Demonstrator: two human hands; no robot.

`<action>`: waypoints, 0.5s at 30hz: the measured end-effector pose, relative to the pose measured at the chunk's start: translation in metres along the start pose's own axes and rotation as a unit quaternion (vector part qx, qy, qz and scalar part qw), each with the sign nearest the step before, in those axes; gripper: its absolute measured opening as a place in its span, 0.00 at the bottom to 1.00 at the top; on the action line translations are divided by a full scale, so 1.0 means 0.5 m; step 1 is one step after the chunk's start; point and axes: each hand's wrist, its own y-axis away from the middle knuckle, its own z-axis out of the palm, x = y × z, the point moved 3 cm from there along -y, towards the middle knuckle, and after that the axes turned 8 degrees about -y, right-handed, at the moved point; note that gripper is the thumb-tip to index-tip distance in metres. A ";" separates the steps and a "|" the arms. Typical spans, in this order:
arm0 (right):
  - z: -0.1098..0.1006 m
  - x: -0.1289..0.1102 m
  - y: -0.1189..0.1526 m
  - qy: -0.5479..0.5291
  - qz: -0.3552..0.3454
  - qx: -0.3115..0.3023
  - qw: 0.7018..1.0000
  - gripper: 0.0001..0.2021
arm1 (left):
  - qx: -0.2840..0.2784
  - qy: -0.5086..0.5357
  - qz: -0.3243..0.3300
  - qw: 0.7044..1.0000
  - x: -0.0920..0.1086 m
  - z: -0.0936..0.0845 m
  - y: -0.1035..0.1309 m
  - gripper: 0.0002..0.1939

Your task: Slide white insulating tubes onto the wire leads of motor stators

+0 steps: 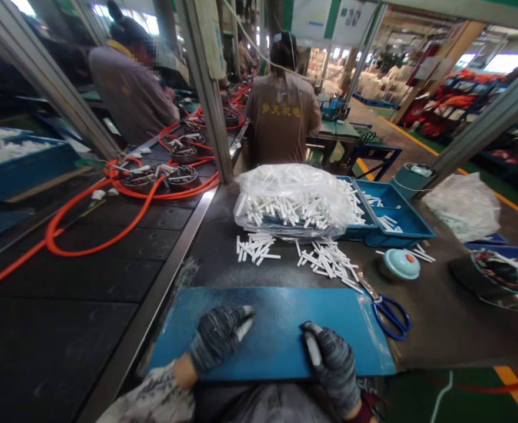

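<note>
My left hand [220, 338], in a grey striped glove with pale fingertips, rests over the left part of a blue mat [276, 305]. Its fingers reach forward, thumb a little apart, and nothing shows in them. Over the mat's right part, my right hand [333, 364] wears a matching glove. Loosely bent, its fingers stand slightly off the thumb, with no object visible between them. Bare mat separates the two hands. Beyond it lie a left pile of short white tubes [255, 248] and a larger right pile of white tubes [329, 259]. Scissors [391, 316] with blue handles lie at the mat's right edge.
A clear bag [291, 200] of white tubes stands behind the piles, beside blue bins [400, 220]. Right of them are a light-blue round container [401, 264] and a wound coil part [483, 273]. Orange cables [146, 249] cross the left conveyor [64, 317]. Two people sit ahead.
</note>
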 end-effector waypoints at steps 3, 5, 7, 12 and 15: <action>-0.001 0.000 -0.002 -0.003 -0.004 0.000 1.000 0.17 | -0.005 0.000 -0.001 1.000 0.000 -0.001 0.000 0.19; -0.002 -0.001 -0.003 -0.003 -0.007 0.001 1.000 0.16 | -0.008 -0.001 -0.002 1.000 0.001 -0.001 0.000 0.19; -0.003 -0.001 -0.004 -0.002 -0.009 0.003 1.000 0.16 | -0.009 -0.002 -0.004 1.000 0.001 -0.001 0.000 0.20; -0.005 -0.002 -0.004 0.001 -0.015 0.007 1.000 0.16 | -0.021 0.010 -0.012 1.000 -0.001 0.004 0.004 0.20; -0.004 -0.002 -0.005 0.003 -0.009 0.004 1.000 0.16 | -0.015 0.011 -0.010 1.000 -0.002 0.005 0.006 0.19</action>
